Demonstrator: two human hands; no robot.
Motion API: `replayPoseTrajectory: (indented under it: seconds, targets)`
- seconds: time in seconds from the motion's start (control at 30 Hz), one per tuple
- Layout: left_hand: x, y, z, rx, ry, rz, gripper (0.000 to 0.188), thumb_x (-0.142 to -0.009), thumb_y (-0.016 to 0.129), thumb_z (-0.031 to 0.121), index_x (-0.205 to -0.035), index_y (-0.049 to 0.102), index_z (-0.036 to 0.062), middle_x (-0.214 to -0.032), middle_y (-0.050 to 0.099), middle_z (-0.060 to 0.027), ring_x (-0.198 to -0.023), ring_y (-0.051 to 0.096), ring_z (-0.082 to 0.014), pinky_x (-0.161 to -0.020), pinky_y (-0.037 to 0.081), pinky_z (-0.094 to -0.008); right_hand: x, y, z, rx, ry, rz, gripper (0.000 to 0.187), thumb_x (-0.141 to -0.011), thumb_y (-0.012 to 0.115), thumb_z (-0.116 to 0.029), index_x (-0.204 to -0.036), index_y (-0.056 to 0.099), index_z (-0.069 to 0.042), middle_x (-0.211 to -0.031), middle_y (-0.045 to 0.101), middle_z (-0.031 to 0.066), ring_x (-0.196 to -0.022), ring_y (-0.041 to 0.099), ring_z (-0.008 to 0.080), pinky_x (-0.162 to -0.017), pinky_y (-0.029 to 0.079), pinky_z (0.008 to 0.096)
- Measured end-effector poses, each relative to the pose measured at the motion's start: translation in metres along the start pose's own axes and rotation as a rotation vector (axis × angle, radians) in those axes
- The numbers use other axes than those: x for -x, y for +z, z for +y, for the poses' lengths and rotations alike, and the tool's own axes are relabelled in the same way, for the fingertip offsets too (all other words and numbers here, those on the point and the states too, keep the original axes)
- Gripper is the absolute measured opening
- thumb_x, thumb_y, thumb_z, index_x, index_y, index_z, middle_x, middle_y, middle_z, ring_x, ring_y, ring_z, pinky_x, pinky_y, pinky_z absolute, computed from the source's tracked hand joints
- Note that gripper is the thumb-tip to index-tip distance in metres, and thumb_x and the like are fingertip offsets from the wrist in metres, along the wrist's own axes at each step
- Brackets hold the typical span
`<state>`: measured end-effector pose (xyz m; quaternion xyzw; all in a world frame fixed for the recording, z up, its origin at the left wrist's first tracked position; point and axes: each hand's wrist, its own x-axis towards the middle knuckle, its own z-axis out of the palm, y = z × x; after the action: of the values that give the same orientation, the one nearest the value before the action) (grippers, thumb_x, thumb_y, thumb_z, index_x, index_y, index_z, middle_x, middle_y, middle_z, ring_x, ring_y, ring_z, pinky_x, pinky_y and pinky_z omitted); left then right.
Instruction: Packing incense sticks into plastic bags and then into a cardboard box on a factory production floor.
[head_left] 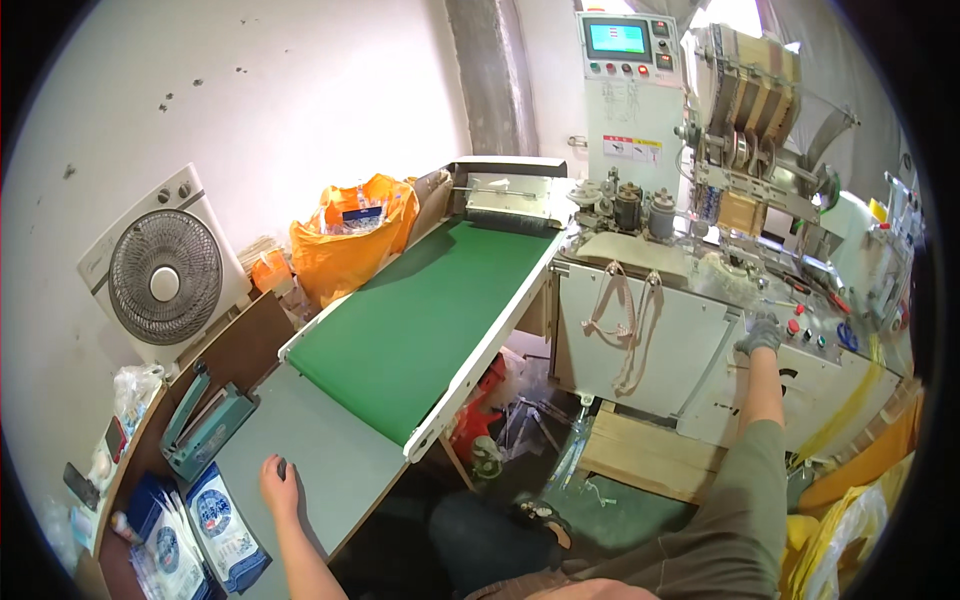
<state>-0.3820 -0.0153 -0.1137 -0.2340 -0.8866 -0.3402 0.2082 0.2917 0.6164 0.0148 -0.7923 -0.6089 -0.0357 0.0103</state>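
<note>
My bare left hand (280, 486) is above the grey tabletop (290, 425), its fingers curled around a small dark thing that I cannot make out. Beside it, to the left, lie blue and white printed plastic pouches (222, 525). A teal bag sealer (207, 425) stands just beyond them. On the far right, my right hand (762, 334), in a grey glove, reaches to the front edge of the white packing machine (650, 335). Its thumb and fingers look apart, with nothing seen in them. Close to its right are a red push button (793, 327) and other buttons.
A green conveyor belt (410, 310) slopes from the machine to the table. Behind it sits an orange plastic bag (355, 245), with a fan (165, 275) against the wall. A lit control screen (617, 38) stands above. Below the machine is a wooden board (650, 455); yellow bags (840, 535) lie lower right.
</note>
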Motion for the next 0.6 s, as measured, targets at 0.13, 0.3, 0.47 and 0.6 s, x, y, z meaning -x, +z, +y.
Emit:
replayPoseTrajectory:
  seconds: [0.13,0.3,0.47,0.6]
  targets:
    - [-0.002,-0.001,-0.006,0.006,0.024,-0.037,0.028,-0.081,0.065,0.013,-0.105,0.063,-0.0014,-0.121,0.06,-0.0163,-0.113,0.055,-0.0336,-0.099,0.043,-0.0398,-0.016,0.009,-0.013,0.171,0.022,-0.033,0.111,-0.059,0.084,-0.048,-0.147,0.026,-0.013,-0.151,0.028,0.0164,-0.138,0.03,0.035,-0.109,0.037,0.0401]
    - [-0.003,0.006,-0.018,0.088,0.011,0.014,0.024,-0.081,0.064,0.007,-0.103,0.063,-0.0009,-0.117,0.062,-0.0147,-0.111,0.057,-0.0303,-0.098,0.043,-0.0375,-0.007,0.007,-0.019,0.095,0.104,-0.076,0.113,-0.06,0.084,-0.047,-0.149,0.022,-0.015,-0.152,0.026,0.0168,-0.139,0.027,0.0369,-0.109,0.036,0.042]
    - [-0.004,0.001,-0.018,0.069,0.001,-0.059,0.026,-0.083,0.063,0.01,-0.106,0.062,-0.0017,-0.122,0.059,-0.0161,-0.114,0.055,-0.0318,-0.1,0.042,-0.0389,0.01,-0.007,-0.021,-0.001,0.194,-0.117,0.115,-0.06,0.084,-0.047,-0.15,0.018,-0.018,-0.153,0.024,0.0172,-0.14,0.024,0.0389,-0.109,0.036,0.0438]
    - [0.002,-0.001,-0.025,-0.158,0.12,-0.147,0.037,-0.09,0.057,0.018,-0.121,0.056,-0.0005,-0.134,0.051,-0.017,-0.126,0.047,-0.0328,-0.106,0.036,-0.0401,0.01,-0.006,-0.026,-0.059,0.242,-0.137,0.116,-0.061,0.084,-0.047,-0.151,0.016,-0.019,-0.153,0.022,0.0175,-0.141,0.022,0.0401,-0.11,0.035,0.0449]
